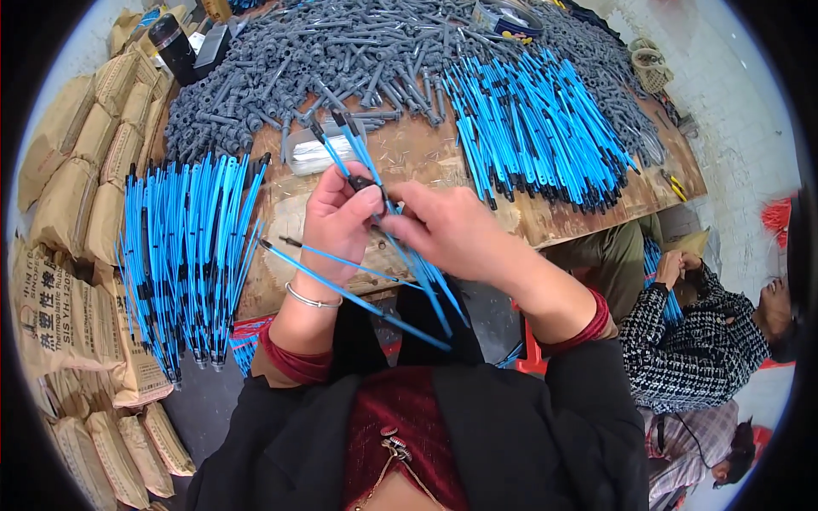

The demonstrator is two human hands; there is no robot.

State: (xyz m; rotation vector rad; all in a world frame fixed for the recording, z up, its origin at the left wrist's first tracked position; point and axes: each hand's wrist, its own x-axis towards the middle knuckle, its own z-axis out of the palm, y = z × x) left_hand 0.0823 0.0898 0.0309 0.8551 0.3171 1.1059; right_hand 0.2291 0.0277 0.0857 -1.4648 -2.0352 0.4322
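My left hand (339, 217) is closed around a loose bunch of thin blue rods with black ends (358, 298), thumb and fingertips pinching a black fitting (363, 182) near the top. The rods splay out: a few tips stick up above my fingers, others hang down toward my lap. Bent over the same bunch from the right, my right hand (447, 228) has its thumb and index finger pressed together at the rods beside the fitting. What exactly lies between those right fingertips is hidden. Both hands are in the air over the table's near edge.
A wooden table (409, 166) bears a wide heap of grey plastic parts (358, 55). Blue rods are stacked at left (192, 247) and right (537, 128). A clear tray (319, 152) and yellow-handled pliers (676, 186) lie there. Paper sacks (64, 213) line the left; a co-worker (690, 341) sits right.
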